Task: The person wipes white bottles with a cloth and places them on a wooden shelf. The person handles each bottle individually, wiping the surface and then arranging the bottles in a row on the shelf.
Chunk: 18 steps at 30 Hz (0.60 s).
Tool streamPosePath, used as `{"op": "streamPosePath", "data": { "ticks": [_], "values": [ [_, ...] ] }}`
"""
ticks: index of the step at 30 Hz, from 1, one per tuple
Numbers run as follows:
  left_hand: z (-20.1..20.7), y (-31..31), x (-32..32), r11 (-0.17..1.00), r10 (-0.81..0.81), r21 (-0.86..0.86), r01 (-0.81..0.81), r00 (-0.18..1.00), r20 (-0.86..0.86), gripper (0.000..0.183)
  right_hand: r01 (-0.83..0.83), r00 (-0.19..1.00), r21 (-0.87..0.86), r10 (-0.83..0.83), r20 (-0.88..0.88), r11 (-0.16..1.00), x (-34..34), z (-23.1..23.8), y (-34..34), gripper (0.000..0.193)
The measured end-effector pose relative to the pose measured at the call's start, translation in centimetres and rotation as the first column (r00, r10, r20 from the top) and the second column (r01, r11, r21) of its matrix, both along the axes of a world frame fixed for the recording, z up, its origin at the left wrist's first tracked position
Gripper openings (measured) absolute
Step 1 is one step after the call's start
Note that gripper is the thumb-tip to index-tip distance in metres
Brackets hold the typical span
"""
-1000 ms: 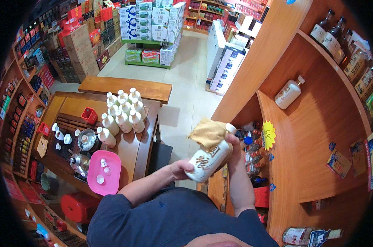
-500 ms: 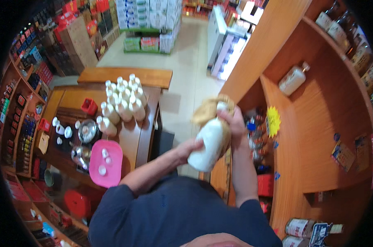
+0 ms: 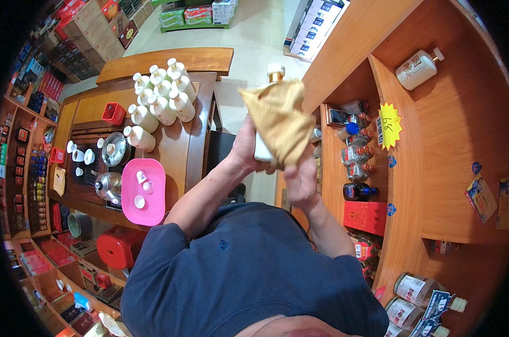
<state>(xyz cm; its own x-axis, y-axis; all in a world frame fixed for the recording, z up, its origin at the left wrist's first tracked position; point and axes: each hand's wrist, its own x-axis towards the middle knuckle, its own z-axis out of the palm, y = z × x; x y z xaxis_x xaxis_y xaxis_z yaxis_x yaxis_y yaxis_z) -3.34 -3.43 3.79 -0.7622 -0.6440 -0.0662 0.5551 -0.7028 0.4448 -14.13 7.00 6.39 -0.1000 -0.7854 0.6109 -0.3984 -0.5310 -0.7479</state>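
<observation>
Tall shelves (image 3: pixel 24 168) full of small things are standing to the left of the pink tray (image 3: pixel 147 210), and big wooden shelves (image 3: pixel 456 168) are standing far to its right. From the head camera, the pink tray is holding a white cup (image 3: pixel 140 201) and two other small pale things. Just left of the tray, a shiny pot (image 3: pixel 104 185) is sitting, and past the tray's far left corner a round bowl (image 3: pixel 123 147) is holding a small white cup. Beyond the tray, many white bottles (image 3: pixel 162 108) are standing close together, and a little red box (image 3: pixel 114 114) is sitting to their left.

To the right of the tray, the person is holding up one white bottle (image 3: pixel 263 149) with a gold and white top. Yellow-brown cloth (image 3: pixel 282 121) is covering most of its front. The left hand (image 3: pixel 245 145) is curling around the bottle's left side. The right hand (image 3: pixel 302 182) is touching the low end of the cloth, but it is blurry, so I cannot tell if it is pinching.

Brown wood of the table (image 3: pixel 173 149) is showing under the tray. Past its far side, a long bench (image 3: pixel 170 62) is standing on pale floor tiles (image 3: pixel 254 50). Nearer than the tray, a red stool (image 3: pixel 119 247) is standing low down.
</observation>
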Motion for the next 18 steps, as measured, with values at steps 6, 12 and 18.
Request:
{"op": "streamPosePath", "data": {
  "ticks": [6,12,18],
  "values": [
    [-2.0,1.3,-0.6,0.938,0.276,-0.291,-0.190,0.915,0.295,0.054,0.109,0.911,-0.022,-0.109,-0.398,0.994,-1.4,0.5,-0.8,0.027],
    [-1.8,2.2,-2.2,0.903,0.336,-0.385,-0.192,0.874,0.352,0.063,0.114,0.992,0.190,-0.123,0.034,0.975,-3.9,2.4,-6.2,0.062],
    [-1.9,1.5,-1.7,0.879,0.368,-0.434,-0.197,0.859,0.356,0.069,0.131,0.941,0.329,-0.222,0.255,0.935,-2.0,0.1,-5.1,0.051]
  ]
}}
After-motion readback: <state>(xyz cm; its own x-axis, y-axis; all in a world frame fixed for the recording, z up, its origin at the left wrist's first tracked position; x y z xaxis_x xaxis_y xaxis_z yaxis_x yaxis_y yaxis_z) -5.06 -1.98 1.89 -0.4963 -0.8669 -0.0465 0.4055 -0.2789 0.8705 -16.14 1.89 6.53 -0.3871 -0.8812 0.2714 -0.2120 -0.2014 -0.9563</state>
